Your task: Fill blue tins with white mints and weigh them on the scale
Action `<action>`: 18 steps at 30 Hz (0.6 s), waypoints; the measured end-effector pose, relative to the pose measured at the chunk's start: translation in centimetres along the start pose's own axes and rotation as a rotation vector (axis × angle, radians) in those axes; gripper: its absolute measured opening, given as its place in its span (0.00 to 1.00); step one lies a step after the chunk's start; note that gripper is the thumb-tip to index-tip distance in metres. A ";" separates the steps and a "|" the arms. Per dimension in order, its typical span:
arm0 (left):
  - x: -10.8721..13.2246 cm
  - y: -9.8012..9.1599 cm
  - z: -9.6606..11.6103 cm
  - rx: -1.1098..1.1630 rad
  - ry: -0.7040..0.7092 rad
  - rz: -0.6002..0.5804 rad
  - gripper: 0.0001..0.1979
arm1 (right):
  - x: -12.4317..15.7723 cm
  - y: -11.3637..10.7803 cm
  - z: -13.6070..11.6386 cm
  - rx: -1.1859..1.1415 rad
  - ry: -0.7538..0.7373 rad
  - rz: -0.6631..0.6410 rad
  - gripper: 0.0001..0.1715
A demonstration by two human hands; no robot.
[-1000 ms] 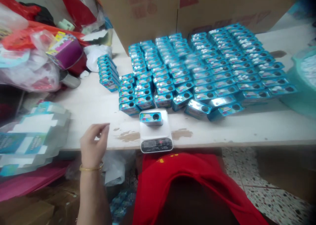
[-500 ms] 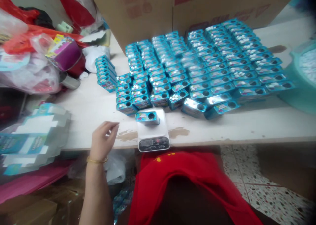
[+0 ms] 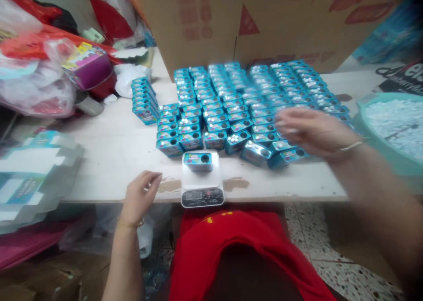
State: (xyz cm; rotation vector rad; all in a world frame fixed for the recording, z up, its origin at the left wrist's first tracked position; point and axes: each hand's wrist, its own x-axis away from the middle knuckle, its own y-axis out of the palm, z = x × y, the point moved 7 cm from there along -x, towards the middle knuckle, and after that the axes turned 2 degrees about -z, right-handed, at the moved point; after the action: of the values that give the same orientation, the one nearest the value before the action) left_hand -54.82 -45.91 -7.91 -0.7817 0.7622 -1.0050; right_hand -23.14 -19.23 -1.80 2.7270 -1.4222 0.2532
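A blue tin (image 3: 198, 161) with a dark round opening in its top stands on a small white digital scale (image 3: 202, 195) at the table's front edge. To the left of the scale rests my left hand (image 3: 140, 195), fingers loosely curled and thumb near the fingertips, nothing visible in them. My right hand (image 3: 307, 131), blurred by motion, hovers over the right side of the rows of blue tins (image 3: 216, 139). Its fingers are bunched together; what they hold is too smeared to make out. White tablets lie on many tin tops.
A green basin (image 3: 373, 160) of white tablets stands at the right. A large cardboard box (image 3: 218, 36) is behind the tins. At left are a short row of tins (image 3: 144, 111), flattened cartons (image 3: 36, 169), a purple box (image 3: 92, 67) and plastic bags (image 3: 49, 98).
My right hand has come into view from the right, over the tins. My left hand stays beside the scale. The view has tilted up, showing more of the basin and cardboard box.
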 end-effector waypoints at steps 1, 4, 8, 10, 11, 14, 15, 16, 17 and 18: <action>0.2 0.1 0.0 0.010 0.001 0.003 0.12 | -0.4 3.2 -0.2 0.058 -0.036 -0.083 0.02; 1.2 0.4 -0.2 0.043 0.015 0.027 0.12 | -0.7 12.6 -0.8 0.432 -0.239 -0.340 0.03; 3.0 0.9 -1.4 0.090 -0.015 0.026 0.12 | -0.7 18.5 0.1 0.858 -0.336 -0.469 0.07; 3.6 1.1 -2.0 0.113 -0.054 0.016 0.12 | -0.8 19.1 0.6 0.974 -0.301 -0.486 0.07; 3.9 1.2 -2.3 0.125 -0.070 0.012 0.12 | -0.8 19.2 0.8 1.013 -0.285 -0.497 0.08; 4.1 1.4 -2.7 0.154 -0.092 0.011 0.13 | -0.7 19.4 1.2 1.092 -0.270 -0.524 0.10; 4.2 1.4 -2.8 0.157 -0.097 0.015 0.13 | -0.7 19.6 1.3 1.108 -0.274 -0.531 0.10; 4.1 1.4 -2.9 0.159 -0.102 0.021 0.13 | -0.7 19.7 1.4 1.117 -0.281 -0.536 0.10; 4.1 1.5 -3.0 0.162 -0.107 0.026 0.13 | -0.7 19.8 1.4 1.118 -0.291 -0.534 0.10; 4.1 1.5 -3.1 0.165 -0.111 0.029 0.13 | -0.8 19.9 1.5 1.112 -0.306 -0.529 0.10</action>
State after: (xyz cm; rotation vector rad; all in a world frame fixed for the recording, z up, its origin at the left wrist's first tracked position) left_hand -55.35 -49.84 -11.48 -0.6756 0.5857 -0.9774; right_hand -39.68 -30.16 -3.90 4.0306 -0.5408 0.8163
